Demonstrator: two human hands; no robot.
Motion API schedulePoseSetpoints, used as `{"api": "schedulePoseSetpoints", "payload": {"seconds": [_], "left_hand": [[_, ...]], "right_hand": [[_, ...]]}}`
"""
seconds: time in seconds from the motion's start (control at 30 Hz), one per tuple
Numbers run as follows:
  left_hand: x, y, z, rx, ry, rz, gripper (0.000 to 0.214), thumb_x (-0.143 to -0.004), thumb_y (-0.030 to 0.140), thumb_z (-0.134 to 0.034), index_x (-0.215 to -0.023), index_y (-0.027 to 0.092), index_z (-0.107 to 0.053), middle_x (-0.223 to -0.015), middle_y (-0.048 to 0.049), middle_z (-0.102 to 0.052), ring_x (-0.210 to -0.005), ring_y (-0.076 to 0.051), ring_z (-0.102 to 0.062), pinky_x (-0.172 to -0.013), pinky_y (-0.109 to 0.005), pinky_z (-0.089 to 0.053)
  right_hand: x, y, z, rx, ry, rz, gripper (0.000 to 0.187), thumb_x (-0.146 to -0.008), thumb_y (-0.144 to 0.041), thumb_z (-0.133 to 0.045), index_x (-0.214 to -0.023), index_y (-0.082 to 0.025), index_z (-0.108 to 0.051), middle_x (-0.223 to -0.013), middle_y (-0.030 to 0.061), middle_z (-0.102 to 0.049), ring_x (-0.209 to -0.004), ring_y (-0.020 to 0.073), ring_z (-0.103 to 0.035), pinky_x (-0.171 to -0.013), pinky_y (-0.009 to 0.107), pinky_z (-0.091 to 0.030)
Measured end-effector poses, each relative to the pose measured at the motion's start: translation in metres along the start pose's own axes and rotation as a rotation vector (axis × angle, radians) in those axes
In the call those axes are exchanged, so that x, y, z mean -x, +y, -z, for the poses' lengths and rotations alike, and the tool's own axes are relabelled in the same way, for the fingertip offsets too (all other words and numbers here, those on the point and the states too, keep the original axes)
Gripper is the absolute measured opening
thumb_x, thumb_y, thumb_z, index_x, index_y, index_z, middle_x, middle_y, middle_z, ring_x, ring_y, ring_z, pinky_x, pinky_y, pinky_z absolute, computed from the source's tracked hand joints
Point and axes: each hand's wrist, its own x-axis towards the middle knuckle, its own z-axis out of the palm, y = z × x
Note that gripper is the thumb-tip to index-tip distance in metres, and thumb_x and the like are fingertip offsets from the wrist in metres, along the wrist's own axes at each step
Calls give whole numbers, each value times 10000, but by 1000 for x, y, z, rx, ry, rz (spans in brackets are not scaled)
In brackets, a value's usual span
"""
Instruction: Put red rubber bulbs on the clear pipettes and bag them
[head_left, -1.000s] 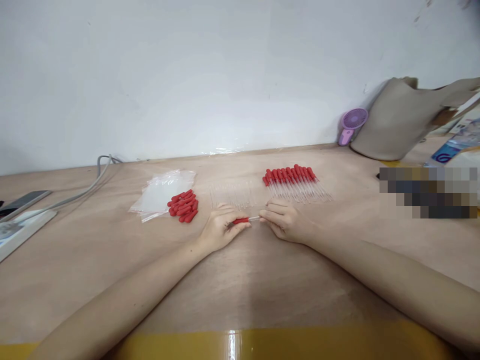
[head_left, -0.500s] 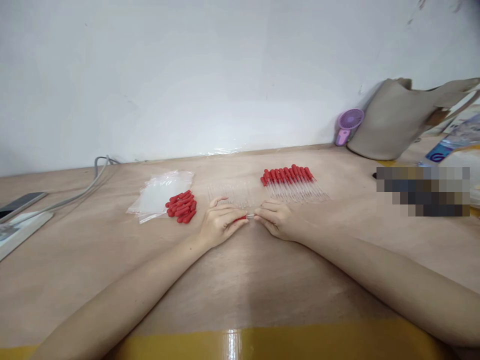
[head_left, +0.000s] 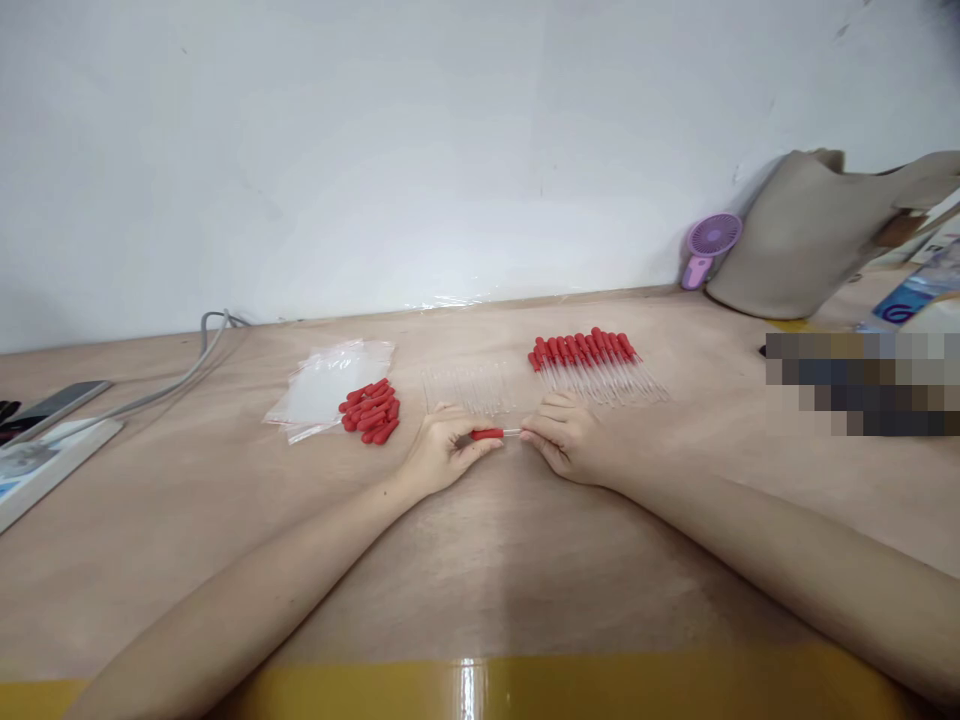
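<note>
Midway across the brown surface, our left grip pinches an elongated red rubbery bulb and our right grip a slender clear tube, seemingly so they align.

I'm finding the right hand hiding one end of the clear tube. Toward three o'clock, a pixelated patch is masking whatever is lying there.

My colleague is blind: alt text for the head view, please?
Left hand holds a red bulb, right hand a clear tube, meeting end to end. Beyond, left to right on the table: plastic bags, loose bulbs, bare tubes, and a row of bulb-capped tubes.
</note>
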Motion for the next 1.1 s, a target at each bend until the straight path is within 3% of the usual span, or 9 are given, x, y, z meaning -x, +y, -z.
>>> {"api": "schedulePoseSetpoints", "payload": {"seconds": [0.5,0.67,0.77,0.9,1.0,1.1], "left_hand": [[-1,0,-2,-42,47,-66,113,-795,268,-607,-849,189,-666,-751,-11,-705,-651,-135,-601,-723,-310,-400],[-2,-5,-2,-65,25,-12,141,-797,309,-602,-862,198,-661,-773,-9,-701,-688,-139,-606,-757,-318,-419],[0,-9,-1,-141,19,34,236,-810,330,-578,-1000,199,-627,-889,-40,-679,-833,-173,-598,-809,-341,-430],[2,-11,-2,-267,19,109,433,-804,342,-566,-1201,183,-498,-1108,-97,-578,-1049,-231,-509,-909,-407,-405],[2,-12,-3,-298,-28,149,401,-813,331,-543,-1182,178,-508,-1128,-101,-551,-1065,-234,-495,-930,-415,-397],[2,-14,-5,-308,-46,162,369,-818,329,-531,-1149,166,-533,-1130,-107,-541,-1076,-236,-489,-939,-416,-393]], "right_hand": [[-4,-1,-2,-155,-89,-99,308,-911,-241,-352,-714,-149,-571,-621,22,-524,-634,131,-428,-647,266,-314],[-12,-7,13,11,-219,-134,335,-906,-286,-369,-722,-150,-614,-643,38,-546,-677,143,-437,-664,281,-279],[-16,-9,24,91,-318,-168,298,-875,-274,-414,-727,-153,-643,-695,53,-580,-704,147,-458,-663,281,-274],[-21,3,35,69,-332,-497,303,-854,-275,-411,-703,-159,-647,-692,39,-613,-635,127,-495,-592,249,-299],[-29,19,39,99,-232,-825,288,-819,-319,-431,-693,-176,-647,-666,27,-624,-616,136,-527,-549,243,-313],[-40,27,32,225,-227,-992,336,-802,-382,-425,-651,-180,-647,-668,51,-632,-647,172,-563,-545,261,-336]]}}
